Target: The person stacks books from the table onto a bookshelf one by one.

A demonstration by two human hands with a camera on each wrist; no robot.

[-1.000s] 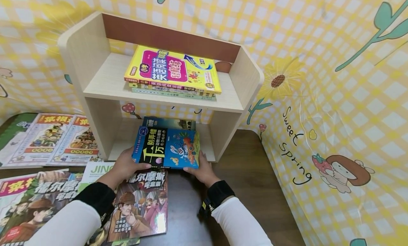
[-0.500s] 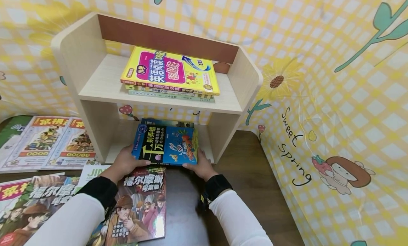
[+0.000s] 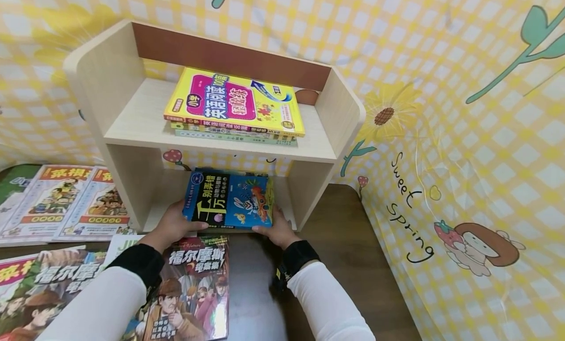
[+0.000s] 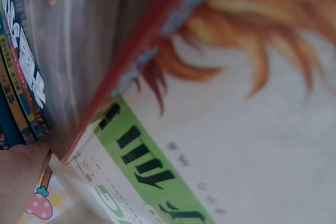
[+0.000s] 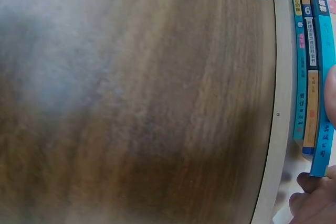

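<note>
A blue book (image 3: 229, 199) with a cartoon rabbit on its cover lies at the mouth of the lower opening of a pale wooden shelf (image 3: 130, 103), on top of other books. My left hand (image 3: 172, 226) grips its left near corner, thumb on the cover. My right hand (image 3: 275, 228) holds its right near corner. In the right wrist view the blue book (image 5: 321, 77) tops a stack of several spines, with my right hand's fingertips (image 5: 315, 195) at its edge. The left wrist view catches my left hand's fingers (image 4: 21, 179) beside book spines.
Three books topped by a yellow one (image 3: 231, 103) lie stacked on the upper shelf. Comic books (image 3: 194, 292) and magazines (image 3: 66, 201) cover the dark wooden table (image 3: 344, 248) at left. A yellow checked cloth wall (image 3: 463, 135) closes in the back and right.
Both hands have pushed the blue book a little farther in toward the lower shelf opening; it now covers the book beneath it almost fully.
</note>
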